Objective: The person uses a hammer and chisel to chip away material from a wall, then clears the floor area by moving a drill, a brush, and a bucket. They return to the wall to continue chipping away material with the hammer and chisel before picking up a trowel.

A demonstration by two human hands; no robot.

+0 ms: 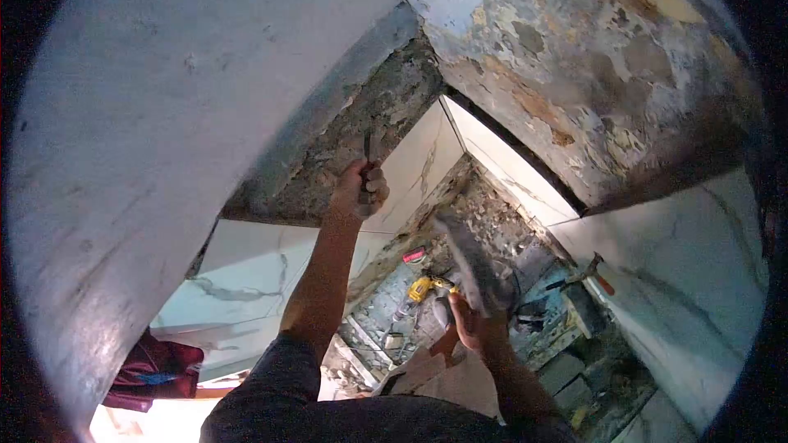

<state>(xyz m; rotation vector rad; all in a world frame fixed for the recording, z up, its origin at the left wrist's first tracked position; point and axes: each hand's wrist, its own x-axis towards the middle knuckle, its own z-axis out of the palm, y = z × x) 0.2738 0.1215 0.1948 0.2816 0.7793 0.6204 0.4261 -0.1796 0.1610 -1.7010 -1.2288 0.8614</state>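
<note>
My left hand (363, 190) is raised against the wall, closed around a narrow dark chisel-like tool (368, 146). The tool points up at the rough, exposed strip of wall (328, 156) above the marble-patterned tiles. Lower and to the right, my right hand (466, 324) is closed on a long grey thing (472, 258) that is smeared by motion. Its kind cannot be made out. Part of the right hand's grip is hidden.
A yellow power drill (421, 287) and a red-pink object (414, 255) lie on the debris-strewn floor below. At right, a hammer (597, 273) with an orange handle is near the tiled wall (681, 238). Dark red cloth (152, 369) hangs at lower left.
</note>
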